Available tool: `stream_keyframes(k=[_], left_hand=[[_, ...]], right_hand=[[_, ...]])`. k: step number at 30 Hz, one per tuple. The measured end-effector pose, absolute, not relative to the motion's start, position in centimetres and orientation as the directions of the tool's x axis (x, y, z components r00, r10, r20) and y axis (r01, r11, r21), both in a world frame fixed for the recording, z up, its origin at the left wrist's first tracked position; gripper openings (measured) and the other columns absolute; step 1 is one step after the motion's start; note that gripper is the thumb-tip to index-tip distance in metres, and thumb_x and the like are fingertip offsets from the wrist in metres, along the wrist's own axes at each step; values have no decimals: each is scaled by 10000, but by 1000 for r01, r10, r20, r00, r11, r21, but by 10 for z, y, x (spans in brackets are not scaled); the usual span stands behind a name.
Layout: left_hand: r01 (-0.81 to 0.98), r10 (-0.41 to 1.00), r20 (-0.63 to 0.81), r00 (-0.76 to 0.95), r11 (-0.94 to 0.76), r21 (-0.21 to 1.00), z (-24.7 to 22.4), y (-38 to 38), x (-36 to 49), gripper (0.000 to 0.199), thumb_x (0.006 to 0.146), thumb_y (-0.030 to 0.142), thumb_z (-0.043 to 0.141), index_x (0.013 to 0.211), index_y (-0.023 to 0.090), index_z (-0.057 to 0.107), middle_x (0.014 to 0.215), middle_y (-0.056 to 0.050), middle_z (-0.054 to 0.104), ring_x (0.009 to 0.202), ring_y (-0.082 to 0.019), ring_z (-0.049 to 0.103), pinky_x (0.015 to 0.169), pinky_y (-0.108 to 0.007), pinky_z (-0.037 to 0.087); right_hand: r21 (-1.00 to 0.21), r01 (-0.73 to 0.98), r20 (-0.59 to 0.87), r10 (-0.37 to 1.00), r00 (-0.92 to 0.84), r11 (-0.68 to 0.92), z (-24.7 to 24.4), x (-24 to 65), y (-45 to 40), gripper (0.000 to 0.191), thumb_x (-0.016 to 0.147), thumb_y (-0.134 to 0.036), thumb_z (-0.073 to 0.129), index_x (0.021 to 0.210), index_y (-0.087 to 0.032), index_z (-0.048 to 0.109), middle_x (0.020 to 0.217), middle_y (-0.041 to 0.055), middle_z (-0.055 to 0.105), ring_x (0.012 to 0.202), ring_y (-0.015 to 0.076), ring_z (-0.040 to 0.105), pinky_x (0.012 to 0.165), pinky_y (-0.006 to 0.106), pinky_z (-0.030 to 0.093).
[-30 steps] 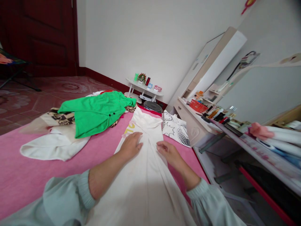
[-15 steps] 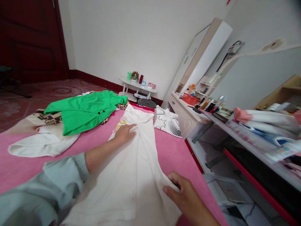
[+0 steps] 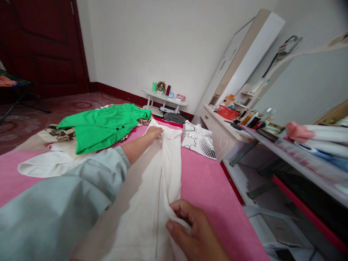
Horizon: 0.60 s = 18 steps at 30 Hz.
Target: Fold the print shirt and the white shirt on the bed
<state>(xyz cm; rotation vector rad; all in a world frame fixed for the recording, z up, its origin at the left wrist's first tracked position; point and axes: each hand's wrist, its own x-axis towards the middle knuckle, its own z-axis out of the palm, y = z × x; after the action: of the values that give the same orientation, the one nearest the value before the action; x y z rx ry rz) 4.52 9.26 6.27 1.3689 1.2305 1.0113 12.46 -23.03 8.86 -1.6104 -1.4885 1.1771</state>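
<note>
A long white shirt (image 3: 144, 188) lies stretched out over the pink bedspread (image 3: 209, 188), its right side folded inward along its length. Near its far end, my left hand (image 3: 154, 133) pinches the fabric; the fingertips are partly hidden. My right hand (image 3: 194, 226) grips the near part of the right edge between thumb and fingers, lifting it slightly. Beyond the shirt to the right rests a folded white garment with a black print (image 3: 198, 139). To the left, a green garment with dark buttons (image 3: 106, 125) tops a loose heap of clothes.
A white sleeve-like cloth (image 3: 46, 165) sticks out of the heap. At right are a dressing table (image 3: 217, 125) with a red basket (image 3: 228, 112) and bottles, and a cluttered glass-topped table (image 3: 272, 156). A low white shelf (image 3: 163, 96) stands by the far wall.
My left hand has moved farther up the shirt, toward its far end. My right hand has brought the right edge leftward, so the shirt is narrower. The view has shifted slightly left.
</note>
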Motion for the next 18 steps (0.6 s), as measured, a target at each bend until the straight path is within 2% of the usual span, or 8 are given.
stream_keyframes(k=[3, 6, 8, 11, 13, 16, 18], left_hand=[[138, 985, 54, 162, -76, 988, 81, 103, 44, 276, 761, 234, 642, 1010, 116, 666, 862, -70, 693, 808, -158, 612, 645, -243, 490], [150, 983, 86, 163, -111, 982, 85, 115, 41, 299, 753, 211, 634, 1030, 106, 673, 894, -73, 695, 802, -150, 614, 643, -227, 477], [176, 986, 91, 143, -116, 978, 75, 121, 36, 309, 743, 206, 630, 1028, 97, 679, 874, -72, 695, 762, -145, 615, 626, -219, 467], [227, 993, 69, 99, -90, 970, 49, 124, 22, 331, 741, 227, 618, 1036, 89, 679, 778, -65, 686, 634, -138, 593, 559, -224, 444], [256, 995, 53, 87, -74, 964, 30, 121, 14, 373, 754, 247, 600, 1090, 99, 662, 739, -53, 677, 567, -131, 567, 516, -221, 423], [279, 993, 82, 83, -102, 955, 10, 117, 7, 463, 765, 267, 588, 1207, 130, 607, 810, -47, 685, 598, -129, 575, 538, -217, 437], [293, 989, 126, 83, -145, 945, 2, 116, 8, 503, 762, 285, 601, 1245, 144, 586, 880, -49, 685, 688, -143, 601, 617, -231, 468]], right_hand=[[-911, 393, -177, 980, -95, -126, 98, 112, -222, 202, 783, -363, 575, 869, -183, 608, 821, 17, 612, 802, 165, 555, 688, 235, 414], [-868, 479, -195, 977, -92, -128, 92, 96, -213, 264, 784, -374, 596, 985, -206, 628, 938, 37, 632, 894, 190, 564, 755, 256, 421], [-825, 550, -214, 972, -93, -129, 76, 84, -207, 345, 782, -409, 613, 1076, -230, 628, 1027, 51, 634, 952, 208, 565, 804, 275, 419], [-769, 637, -223, 954, -199, -47, 35, 64, -198, 522, 705, -514, 689, 1159, -266, 620, 1077, 59, 648, 970, 242, 582, 831, 299, 423], [-718, 696, -208, 946, -248, 25, 4, 53, -191, 566, 651, -556, 719, 1136, -273, 641, 1041, 62, 669, 929, 261, 600, 794, 307, 440], [-655, 755, -254, 931, -262, 34, -22, 47, -180, 460, 658, -552, 705, 1013, -260, 700, 876, 61, 694, 771, 242, 613, 651, 287, 450], [-711, 703, -314, 877, -364, 37, -18, 56, -174, 377, 664, -544, 703, 912, -261, 730, 720, 25, 674, 670, 201, 599, 575, 255, 429]])
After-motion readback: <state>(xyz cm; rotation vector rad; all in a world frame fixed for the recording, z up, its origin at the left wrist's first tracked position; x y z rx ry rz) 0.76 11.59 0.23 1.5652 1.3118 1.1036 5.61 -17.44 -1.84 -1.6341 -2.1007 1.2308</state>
